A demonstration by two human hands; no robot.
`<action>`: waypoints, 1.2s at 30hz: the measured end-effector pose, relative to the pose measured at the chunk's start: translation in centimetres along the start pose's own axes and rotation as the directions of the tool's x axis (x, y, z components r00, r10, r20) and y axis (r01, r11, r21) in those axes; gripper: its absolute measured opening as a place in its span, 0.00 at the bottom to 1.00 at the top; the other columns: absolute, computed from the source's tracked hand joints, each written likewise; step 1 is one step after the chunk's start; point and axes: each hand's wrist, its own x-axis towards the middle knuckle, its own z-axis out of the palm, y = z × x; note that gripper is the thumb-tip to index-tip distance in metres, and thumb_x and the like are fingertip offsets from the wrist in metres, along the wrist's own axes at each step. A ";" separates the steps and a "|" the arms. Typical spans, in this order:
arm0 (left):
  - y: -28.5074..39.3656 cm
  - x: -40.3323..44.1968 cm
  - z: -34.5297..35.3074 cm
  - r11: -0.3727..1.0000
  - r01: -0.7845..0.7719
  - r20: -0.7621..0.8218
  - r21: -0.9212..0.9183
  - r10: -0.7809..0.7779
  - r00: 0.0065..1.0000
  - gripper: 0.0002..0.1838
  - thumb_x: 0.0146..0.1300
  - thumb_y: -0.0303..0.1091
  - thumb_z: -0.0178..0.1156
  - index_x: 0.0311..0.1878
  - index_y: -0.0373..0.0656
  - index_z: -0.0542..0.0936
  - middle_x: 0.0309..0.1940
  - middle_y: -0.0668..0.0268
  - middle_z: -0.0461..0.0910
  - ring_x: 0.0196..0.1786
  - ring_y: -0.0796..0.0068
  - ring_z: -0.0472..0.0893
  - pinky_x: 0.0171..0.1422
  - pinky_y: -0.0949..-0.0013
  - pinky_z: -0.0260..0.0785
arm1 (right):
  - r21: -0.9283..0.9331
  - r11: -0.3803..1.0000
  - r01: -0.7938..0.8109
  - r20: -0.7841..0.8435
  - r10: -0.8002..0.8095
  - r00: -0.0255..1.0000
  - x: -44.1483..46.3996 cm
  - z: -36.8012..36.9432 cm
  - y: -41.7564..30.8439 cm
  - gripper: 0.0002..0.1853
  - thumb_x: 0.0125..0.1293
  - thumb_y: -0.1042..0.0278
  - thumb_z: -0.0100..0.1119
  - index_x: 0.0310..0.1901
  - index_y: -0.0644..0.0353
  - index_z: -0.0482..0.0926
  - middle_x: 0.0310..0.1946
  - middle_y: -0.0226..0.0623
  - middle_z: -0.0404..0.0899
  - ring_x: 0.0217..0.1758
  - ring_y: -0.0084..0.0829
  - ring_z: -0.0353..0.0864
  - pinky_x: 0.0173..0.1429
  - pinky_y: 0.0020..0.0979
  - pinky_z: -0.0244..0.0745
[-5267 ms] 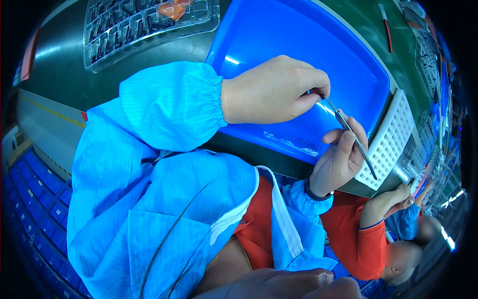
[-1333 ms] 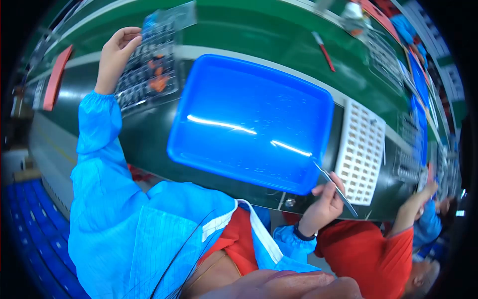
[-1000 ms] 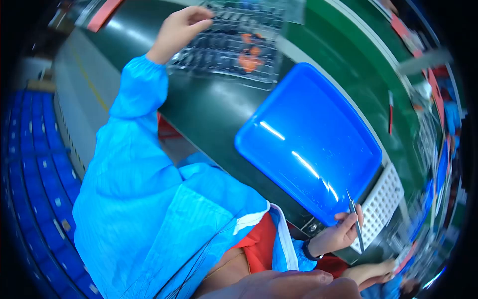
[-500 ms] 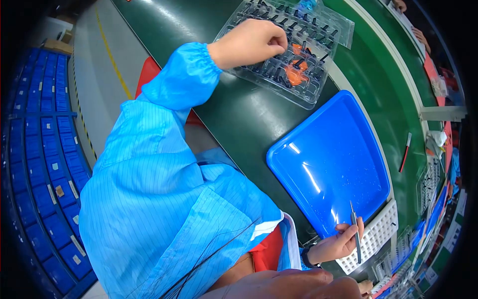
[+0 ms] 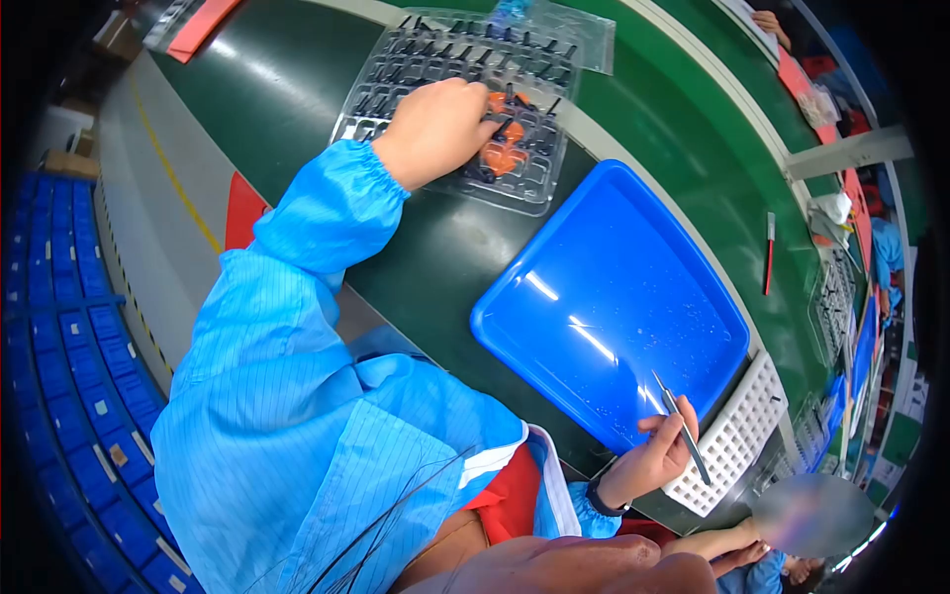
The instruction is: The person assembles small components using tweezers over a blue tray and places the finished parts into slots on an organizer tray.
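Observation:
My left hand (image 5: 435,131) is over the clear plastic tray (image 5: 534,206), its fingers curled and pressed together among small black parts (image 5: 482,59) with upright stems. What those fingertips grip, if anything, is hidden. Orange pieces (image 5: 503,158) lie in the tray beside the fingers. Above the near corner of a blue bin (image 5: 623,287), my right hand (image 5: 658,455) holds a pair of tweezers (image 5: 701,461), pinched with the thin tip pointing up and away. The bin carries small specks on its floor.
A white gridded tray (image 5: 727,436) lies beside the bin. Across the green bench is a red-and-white pen-like tool (image 5: 770,252). Blue storage bins (image 5: 59,396) line the left. Another person's arms (image 5: 717,543) show at lower right, and a hand (image 5: 772,25) at upper right.
My left hand has come down onto the tray from just above it. The view has shifted, so tray and bin sit farther left. The tweezers stay in my right hand, now more slanted.

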 end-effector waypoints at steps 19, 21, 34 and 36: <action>0.7 0.0 -0.8 0.711 0.001 -0.009 -0.703 -0.011 1.000 0.08 0.60 0.30 0.63 0.39 0.36 0.81 0.32 0.55 0.84 0.35 0.62 0.85 0.41 0.63 0.77 | 0.002 0.991 -0.136 0.163 0.134 0.978 -0.3 0.0 -0.4 0.12 0.76 0.71 0.54 0.54 0.69 0.80 0.37 0.41 0.85 0.29 0.20 0.76 0.34 0.20 0.69; 2.9 -0.3 -0.7 0.579 0.010 0.011 -0.815 -0.002 1.000 0.08 0.60 0.30 0.64 0.39 0.36 0.80 0.32 0.55 0.84 0.35 0.63 0.86 0.41 0.64 0.77 | 0.057 0.994 -0.095 0.128 0.087 0.988 -0.1 0.3 -0.4 0.13 0.76 0.70 0.54 0.54 0.69 0.80 0.34 0.39 0.83 0.29 0.20 0.77 0.34 0.21 0.70; 16.8 -4.1 1.3 0.410 -0.266 0.047 -0.872 0.611 0.790 0.06 0.62 0.29 0.62 0.40 0.37 0.80 0.32 0.52 0.83 0.37 0.53 0.85 0.41 0.59 0.77 | -0.099 0.995 -0.010 0.000 0.010 1.000 1.1 -1.0 -0.6 0.14 0.77 0.68 0.54 0.55 0.68 0.80 0.27 0.32 0.79 0.30 0.19 0.74 0.37 0.20 0.66; 17.6 -4.4 1.7 0.407 -0.269 0.061 -0.873 0.638 0.768 0.06 0.62 0.28 0.62 0.40 0.37 0.80 0.33 0.51 0.83 0.38 0.51 0.85 0.41 0.57 0.77 | -0.071 0.994 -0.084 0.038 0.087 0.996 1.0 -0.7 -0.7 0.14 0.77 0.68 0.54 0.55 0.68 0.80 0.26 0.33 0.79 0.30 0.18 0.74 0.37 0.20 0.66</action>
